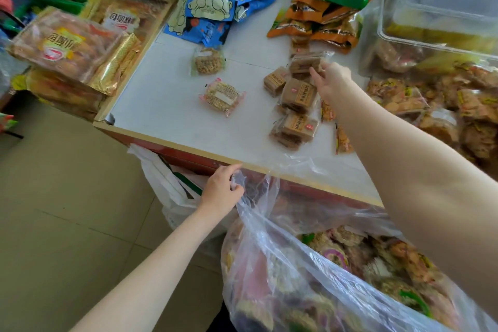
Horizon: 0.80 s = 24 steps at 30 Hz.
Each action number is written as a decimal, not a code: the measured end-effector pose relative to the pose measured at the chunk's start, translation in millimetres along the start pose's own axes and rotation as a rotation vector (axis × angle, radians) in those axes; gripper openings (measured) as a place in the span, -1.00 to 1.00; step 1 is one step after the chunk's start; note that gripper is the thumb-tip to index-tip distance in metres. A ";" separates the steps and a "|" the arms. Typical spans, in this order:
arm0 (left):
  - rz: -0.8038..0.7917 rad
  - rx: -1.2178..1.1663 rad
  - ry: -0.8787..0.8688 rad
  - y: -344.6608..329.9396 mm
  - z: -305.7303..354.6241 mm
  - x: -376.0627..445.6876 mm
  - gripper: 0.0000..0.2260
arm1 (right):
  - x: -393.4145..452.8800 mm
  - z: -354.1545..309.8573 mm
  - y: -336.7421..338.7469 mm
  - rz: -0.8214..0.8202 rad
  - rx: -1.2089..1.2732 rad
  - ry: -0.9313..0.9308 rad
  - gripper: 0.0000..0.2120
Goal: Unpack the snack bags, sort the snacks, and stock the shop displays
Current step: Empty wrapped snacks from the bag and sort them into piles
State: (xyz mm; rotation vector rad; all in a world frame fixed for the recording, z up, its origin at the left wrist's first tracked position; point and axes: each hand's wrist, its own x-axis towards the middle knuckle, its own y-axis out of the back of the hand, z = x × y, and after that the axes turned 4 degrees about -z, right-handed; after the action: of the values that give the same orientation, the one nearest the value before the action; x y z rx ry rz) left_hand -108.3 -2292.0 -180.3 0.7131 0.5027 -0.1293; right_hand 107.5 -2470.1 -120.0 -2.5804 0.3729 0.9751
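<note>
Left hand [223,188] is pinching the rim of the clear snack bag [296,277] at 6 o'clock. Right hand [330,79], up around 1 o'clock, has its fingers wrapped round a brown snack pack [305,63].

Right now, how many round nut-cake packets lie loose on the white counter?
2. One sits below the blue bags; the other, pink-edged, lies nearer the counter's front edge. More round cakes show inside the clear bag.

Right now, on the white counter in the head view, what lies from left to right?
Bread packs → round peanut cake → brown snack packs → right hand holding one brown pack → heap of snacks.
</note>
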 end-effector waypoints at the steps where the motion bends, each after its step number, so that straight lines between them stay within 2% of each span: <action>1: -0.007 0.007 -0.004 -0.5 -1.4 0.7 -0.54 | 5.2 -2.5 -5.3 -0.051 0.061 -0.022 -0.76; 2: -0.012 0.014 -0.011 -0.9 -2.8 1.4 -0.53 | 15.2 -8.3 -8.5 -0.050 0.004 0.100 -0.89; 3: -0.016 0.018 -0.016 -1.1 -4.3 2.4 -0.53 | 23.1 -9.6 -9.8 0.018 -0.007 0.132 -0.92; 4: -0.017 0.022 -0.020 -1.2 -5.3 3.1 -0.53 | 32.9 -10.4 -10.6 0.040 0.003 0.104 -0.86; 7: -0.016 0.031 -0.020 -1.8 -7.3 5.1 -0.53 | 40.0 -9.9 -5.5 0.035 -0.288 0.111 -0.93; 8: -0.022 0.033 -0.020 -1.8 -7.2 5.5 -0.54 | 40.4 -8.6 -2.4 0.017 -0.364 0.115 -0.89; 10: -0.030 0.024 -0.016 -1.8 -5.9 6.7 -0.54 | 37.5 -7.8 5.9 -0.017 -0.456 0.173 -0.67; 11: -0.029 0.017 -0.009 -1.9 -4.5 7.4 -0.55 | 31.1 -8.0 9.0 -0.010 -0.495 0.209 -0.65; 13: -0.027 -0.005 0.013 -4.8 -0.3 5.9 -0.55 | 17.2 -5.1 20.9 0.036 -0.587 0.268 -0.70; 16: -0.011 -0.033 0.015 -10.4 5.4 1.5 -0.55 | -12.6 6.9 57.5 0.002 -0.702 0.319 -0.74; 19: 0.003 -0.008 -0.004 -15.2 7.6 -3.6 -0.53 | -48.7 25.3 107.8 -0.033 -0.782 0.331 -0.80; 24: 0.024 0.049 -0.004 -22.0 12.0 -16.6 -0.48 | -91.5 47.6 175.2 -0.057 -0.759 0.180 -0.83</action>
State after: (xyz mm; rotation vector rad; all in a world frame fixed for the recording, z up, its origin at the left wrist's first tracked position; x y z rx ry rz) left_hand -124.2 -2317.4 -177.5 0.7664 0.4886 -0.1211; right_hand -50.4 -2597.5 -132.4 -3.3454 -0.0536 1.0028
